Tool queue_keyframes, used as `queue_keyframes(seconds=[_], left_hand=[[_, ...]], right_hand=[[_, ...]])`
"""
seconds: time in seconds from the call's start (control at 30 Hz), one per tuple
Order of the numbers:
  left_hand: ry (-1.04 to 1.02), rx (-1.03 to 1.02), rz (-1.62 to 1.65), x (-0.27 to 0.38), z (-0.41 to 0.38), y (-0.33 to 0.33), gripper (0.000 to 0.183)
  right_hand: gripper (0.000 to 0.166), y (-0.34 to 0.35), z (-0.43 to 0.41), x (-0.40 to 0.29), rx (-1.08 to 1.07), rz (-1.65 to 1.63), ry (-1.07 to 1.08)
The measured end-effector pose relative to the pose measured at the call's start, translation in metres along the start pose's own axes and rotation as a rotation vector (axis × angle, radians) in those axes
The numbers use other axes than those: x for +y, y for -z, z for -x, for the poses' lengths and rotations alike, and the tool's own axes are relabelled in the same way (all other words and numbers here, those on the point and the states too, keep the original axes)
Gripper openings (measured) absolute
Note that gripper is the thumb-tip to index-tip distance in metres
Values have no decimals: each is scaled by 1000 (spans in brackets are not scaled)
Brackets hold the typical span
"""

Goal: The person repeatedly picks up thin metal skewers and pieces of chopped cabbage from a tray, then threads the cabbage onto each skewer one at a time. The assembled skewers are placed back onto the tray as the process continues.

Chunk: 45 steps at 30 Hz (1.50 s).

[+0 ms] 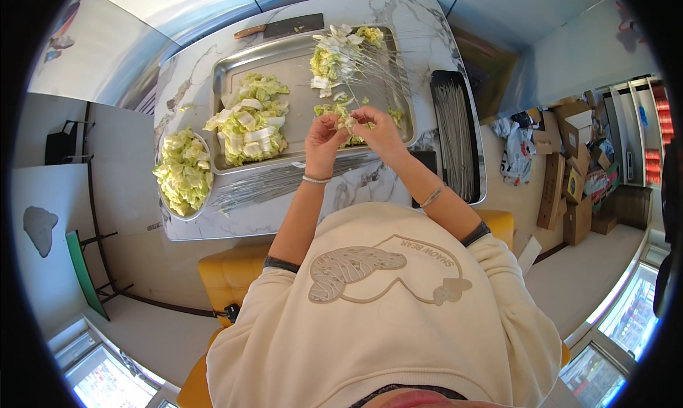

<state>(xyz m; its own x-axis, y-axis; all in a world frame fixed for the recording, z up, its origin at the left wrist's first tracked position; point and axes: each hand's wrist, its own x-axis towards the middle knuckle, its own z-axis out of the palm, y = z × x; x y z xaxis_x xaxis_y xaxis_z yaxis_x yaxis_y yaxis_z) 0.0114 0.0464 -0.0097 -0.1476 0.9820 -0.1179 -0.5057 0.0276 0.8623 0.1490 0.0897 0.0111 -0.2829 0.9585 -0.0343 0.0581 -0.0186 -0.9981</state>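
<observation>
My left hand [324,141] and my right hand [381,132] meet over the near right part of a metal tray [299,96]. Their fingertips pinch small pale pieces of napa cabbage [347,122] between them. A thin skewer seems to run up from the fingers, though it is hard to make out. Just beyond and beneath the hands lie loose cabbage bits [326,110]. Cabbage threaded on metal skewers [336,58] is heaped at the tray's far right, the bare ends fanning rightward. On the tray's left rests a pile of cut cabbage [253,122].
A bowl of cut cabbage [184,168] stands left of the tray. Behind it lies a cleaver [293,26]. Loose skewers [283,179] are spread along the near side, and a black tray [471,181] of skewers sits right. Cardboard boxes [576,216] stand on the floor, right.
</observation>
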Motion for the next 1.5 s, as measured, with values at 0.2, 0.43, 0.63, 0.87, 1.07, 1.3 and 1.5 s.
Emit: queue_keyframes(seconds=[0.2, 0.43, 0.63, 0.87, 1.07, 1.3, 1.5], left_hand=[[-37, 33, -237, 2, 1, -3, 25], [-57, 192, -326, 3, -9, 12, 23], [-136, 214, -469, 5, -9, 5, 25], [-239, 260, -768, 11, -2, -5, 30], [-501, 178, -985, 20, 4, -13, 27], [-585, 196, -984, 14, 6, -19, 27], [-595, 181, -997, 13, 9, -18, 24]], right_hand=[[23, 5, 3, -3, 2, 112, -32], [23, 31, 39, -18, -4, 480, 92], [25, 29, 71, -20, -40, 425, 45], [24, 29, 73, -29, -66, 474, -79], [24, 27, 73, -34, -69, 497, -108], [25, 22, 75, -40, -60, 432, -113], [25, 17, 73, -36, -47, 402, -76]])
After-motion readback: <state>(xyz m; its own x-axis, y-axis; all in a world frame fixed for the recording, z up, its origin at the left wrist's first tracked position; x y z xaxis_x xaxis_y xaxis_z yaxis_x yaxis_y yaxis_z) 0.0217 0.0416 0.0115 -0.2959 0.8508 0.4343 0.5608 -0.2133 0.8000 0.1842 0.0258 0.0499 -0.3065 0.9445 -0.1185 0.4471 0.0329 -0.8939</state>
